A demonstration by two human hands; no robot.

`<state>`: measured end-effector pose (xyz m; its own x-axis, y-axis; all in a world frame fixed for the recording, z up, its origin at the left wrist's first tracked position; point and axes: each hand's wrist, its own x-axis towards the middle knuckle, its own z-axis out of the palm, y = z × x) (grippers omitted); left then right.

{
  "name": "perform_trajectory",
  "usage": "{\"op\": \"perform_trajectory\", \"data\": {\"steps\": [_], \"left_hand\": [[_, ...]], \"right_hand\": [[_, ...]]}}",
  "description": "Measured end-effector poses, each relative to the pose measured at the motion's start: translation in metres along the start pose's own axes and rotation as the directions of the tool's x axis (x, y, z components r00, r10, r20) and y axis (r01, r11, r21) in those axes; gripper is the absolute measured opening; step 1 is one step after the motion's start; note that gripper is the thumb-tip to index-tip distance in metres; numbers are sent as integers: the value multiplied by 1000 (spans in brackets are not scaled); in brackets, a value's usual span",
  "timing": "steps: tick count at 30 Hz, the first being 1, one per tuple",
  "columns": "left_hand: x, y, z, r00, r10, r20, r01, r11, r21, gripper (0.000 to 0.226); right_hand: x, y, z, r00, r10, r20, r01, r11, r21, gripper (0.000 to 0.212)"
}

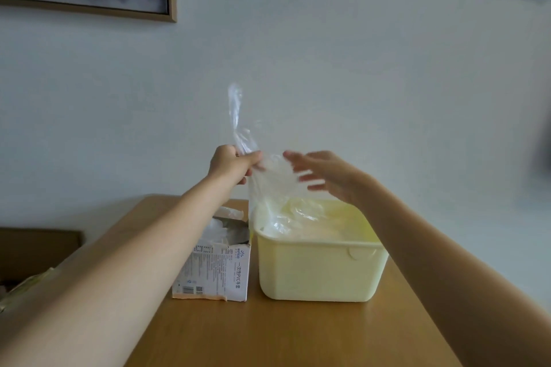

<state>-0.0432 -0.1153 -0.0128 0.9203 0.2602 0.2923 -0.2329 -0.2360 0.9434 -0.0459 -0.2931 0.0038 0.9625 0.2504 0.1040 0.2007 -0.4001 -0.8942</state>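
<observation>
Left hand pinches plastic bag, right hand beside

Readable on the front face of the torn cardboard box, lower centre of the frame: "一次性PVC手套", printed sideways near its right edge. Small logo above it, fine print, barcode and QR code too small to read.

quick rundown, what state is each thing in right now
clear plastic bag: held up, crumpled, lower end hanging into the bin
yellow bin: upright, no lid on
glove box: top torn open, gloves showing
left hand: gripping the bag
right hand: open, fingers spread by the bag
</observation>
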Motion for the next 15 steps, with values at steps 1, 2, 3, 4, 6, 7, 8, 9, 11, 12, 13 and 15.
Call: {"op": "perform_trajectory", "data": {"steps": [1,2,3,4,6,7,8,9,11,12,13,15], "left_hand": [[-1,0,3,1000,0,-16,0,1000,26,27],[-2,0,5,1000,7,-25,-5,998,55,30],[-4,0,7,999,17,-28,-15,997,73,30],[-5,0,6,999,25,-31,-22,997,79,27],[-5,-2,1,999,19,-34,-17,998,59,20],[-4,-4,-4,999,11,-30,-9,999,51,16],[-5,-8,-9,1000,-5,-23,6,999,50,15],[-6,-12,-13,999,-24,-22,26,998,59,14],[-8,-18,-22,996,-48,-73,55,994,96,14],[-8,-19,-25,990,-37,-133,53,992,117,14],[-8,-18,-27,979,-4,-206,32,990,134,14],[-5,-8,-29,943,152,-297,-99,977,186,8]], "right_hand": [[-1,4,5,998,21,54,-17,998,-64,44],[-1,7,9,999,13,53,-8,997,-83,30],[1,9,12,1000,-8,22,9,1000,-28,16],[3,9,13,1000,-20,-22,22,995,97,10],[7,5,12,993,9,-117,43,899,435,13],[8,1,10,984,46,-174,60,829,556,15],[11,0,8,965,87,-246,86,785,613,17],[13,-1,7,939,113,-325,118,781,614,21],[18,-2,5,877,93,-471,170,857,487,28],[20,-2,5,851,51,-523,176,910,376,28],[21,-1,6,830,-11,-557,175,954,242,25],[21,-3,8,796,-215,-565,198,976,-93,11]]}}
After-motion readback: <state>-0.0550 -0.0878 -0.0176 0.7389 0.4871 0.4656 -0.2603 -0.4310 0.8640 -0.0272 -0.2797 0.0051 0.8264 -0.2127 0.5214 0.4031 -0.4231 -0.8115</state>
